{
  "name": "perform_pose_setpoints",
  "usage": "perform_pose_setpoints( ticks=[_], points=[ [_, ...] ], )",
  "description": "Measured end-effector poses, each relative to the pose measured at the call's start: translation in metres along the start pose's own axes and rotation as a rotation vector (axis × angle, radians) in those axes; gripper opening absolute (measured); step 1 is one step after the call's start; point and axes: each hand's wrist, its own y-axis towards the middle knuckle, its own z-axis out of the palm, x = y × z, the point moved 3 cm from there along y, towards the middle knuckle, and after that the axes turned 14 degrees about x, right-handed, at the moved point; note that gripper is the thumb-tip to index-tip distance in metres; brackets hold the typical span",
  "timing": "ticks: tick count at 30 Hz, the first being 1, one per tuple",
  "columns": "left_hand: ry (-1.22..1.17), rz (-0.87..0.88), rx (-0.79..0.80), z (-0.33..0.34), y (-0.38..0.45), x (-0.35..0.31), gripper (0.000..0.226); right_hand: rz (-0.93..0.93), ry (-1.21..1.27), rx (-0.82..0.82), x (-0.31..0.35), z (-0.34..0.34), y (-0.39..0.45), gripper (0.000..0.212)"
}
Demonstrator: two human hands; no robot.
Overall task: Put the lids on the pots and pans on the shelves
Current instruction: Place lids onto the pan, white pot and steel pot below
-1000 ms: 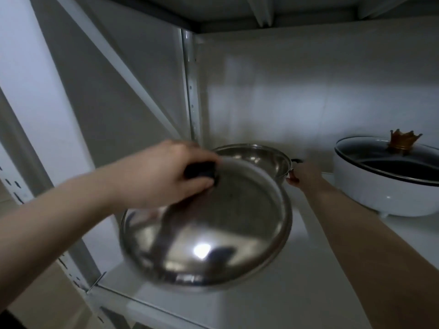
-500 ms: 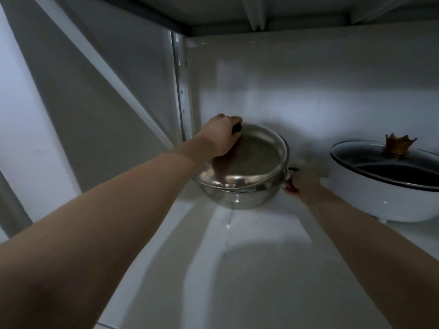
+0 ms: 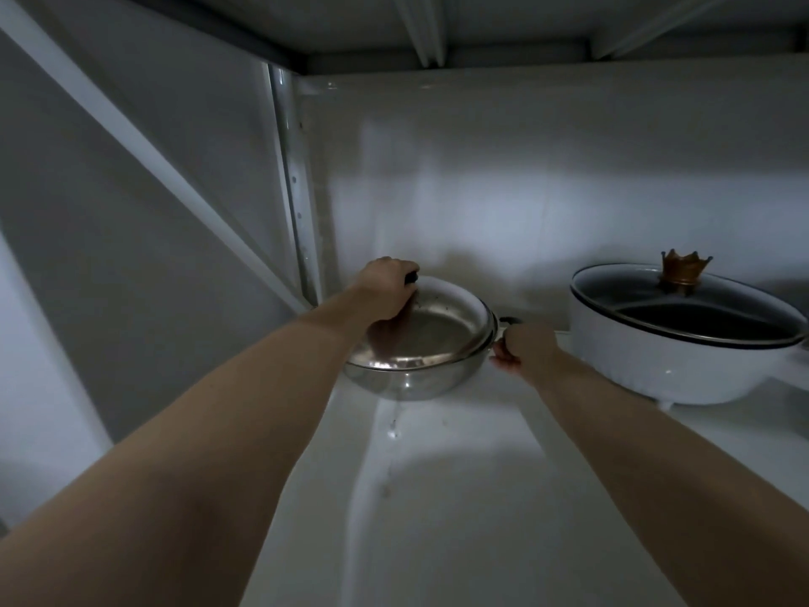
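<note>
A stainless steel pot (image 3: 411,381) stands at the back left of the white shelf (image 3: 459,497). A shiny steel lid (image 3: 442,330) lies on its rim, tilted slightly toward me. My left hand (image 3: 385,286) grips the lid's black knob from above. My right hand (image 3: 521,346) is closed on the pot's dark side handle at its right. To the right stands a white pot (image 3: 683,365) covered by a glass lid (image 3: 687,308) with a golden crown-shaped knob (image 3: 684,270).
A perforated metal upright (image 3: 295,186) rises at the back left corner, with a diagonal brace (image 3: 144,138) on the left side. The shelf above (image 3: 437,24) sits low overhead. The back wall (image 3: 525,177) is close behind both pots.
My left hand carried the steel lid from near me to the back of the shelf and lowered it onto the steel pot. My right hand stayed on the pot's handle.
</note>
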Motion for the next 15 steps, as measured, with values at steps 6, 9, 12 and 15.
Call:
perform_pose_setpoints(
  ticks=[6,9,12,15],
  points=[
    [0.006,-0.004,0.000,0.006,0.007,-0.005,0.037,-0.005,0.033,-0.025,0.001,0.002,0.000,0.048],
    [0.009,-0.011,-0.020,0.009,0.011,-0.006,0.036,0.007,0.036,-0.025,0.000,0.001,0.001,0.049],
    [0.004,-0.019,-0.033,0.011,0.014,-0.003,0.035,0.014,0.032,-0.023,0.000,-0.001,0.004,0.049],
    [0.016,-0.013,-0.028,0.013,0.015,0.000,0.035,-0.001,0.026,0.004,0.001,0.000,0.004,0.047]
  ],
)
